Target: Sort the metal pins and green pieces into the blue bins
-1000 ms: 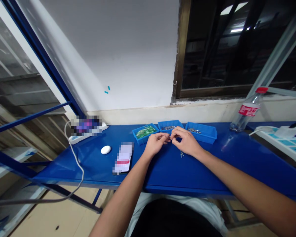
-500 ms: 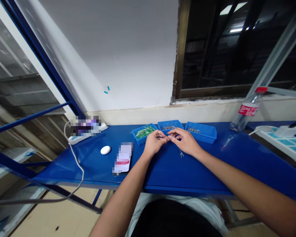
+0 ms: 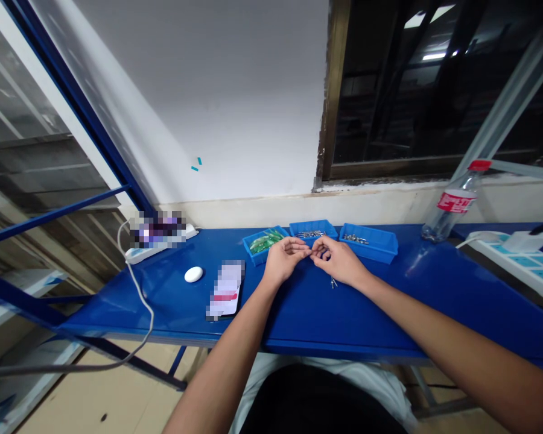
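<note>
My left hand (image 3: 286,259) and my right hand (image 3: 335,258) meet fingertip to fingertip over the blue table (image 3: 317,319). Both are pinched closed, and whatever sits between the fingertips is too small to make out. Under the right hand lie a few small metal pieces (image 3: 333,283), partly covered by it. Behind the left hand stands a blue bin with green packets (image 3: 263,242). A middle blue bin holds thin metal pieces (image 3: 311,234). In the right blue bin (image 3: 380,246) are more small metal parts (image 3: 355,239).
A phone (image 3: 226,289) and a round white object (image 3: 193,275) lie left of my hands. A bottle with a red cap (image 3: 457,202) stands at the back right, beside a white power strip (image 3: 520,253). Another power strip (image 3: 163,244) with a grey cable (image 3: 147,307) is at the left.
My right hand's fingers have curled more and shifted slightly, while the fingertips of both hands stay together. The left hand has barely moved.
</note>
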Tool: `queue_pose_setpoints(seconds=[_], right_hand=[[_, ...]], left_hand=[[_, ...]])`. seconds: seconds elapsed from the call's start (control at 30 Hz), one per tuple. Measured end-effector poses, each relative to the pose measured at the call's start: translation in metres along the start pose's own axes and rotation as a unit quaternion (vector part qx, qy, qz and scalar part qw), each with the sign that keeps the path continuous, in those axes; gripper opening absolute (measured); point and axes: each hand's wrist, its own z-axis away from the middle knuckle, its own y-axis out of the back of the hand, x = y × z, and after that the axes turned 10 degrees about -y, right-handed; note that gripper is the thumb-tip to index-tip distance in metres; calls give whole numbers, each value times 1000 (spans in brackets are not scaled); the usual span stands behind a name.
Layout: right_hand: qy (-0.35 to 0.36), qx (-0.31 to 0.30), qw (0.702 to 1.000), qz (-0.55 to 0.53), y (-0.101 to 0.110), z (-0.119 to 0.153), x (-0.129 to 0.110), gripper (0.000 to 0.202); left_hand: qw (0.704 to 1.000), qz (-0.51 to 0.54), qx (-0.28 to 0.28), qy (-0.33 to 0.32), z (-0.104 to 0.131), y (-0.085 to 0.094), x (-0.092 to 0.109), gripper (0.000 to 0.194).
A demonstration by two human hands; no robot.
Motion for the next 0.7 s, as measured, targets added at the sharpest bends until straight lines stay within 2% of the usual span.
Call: queue_pose_setpoints(seconds=[0.2,0.4,0.53,0.7], right_hand=[[-2,14,1000,-14,0,2,-4,31],[26,40,999,25,6,1,-7,9],[57,41,997,37,6,0,-5,7],[35,14,999,26,3,-1,-3,18]], left_hand=[[1000,-26,-10,-4,3,-4,6,45],[997,-40,-46,41,6,-3,7,57],[998,-19,-31,45,4,0,5,60],[999,-38,-5,35,3,0,4,57]])
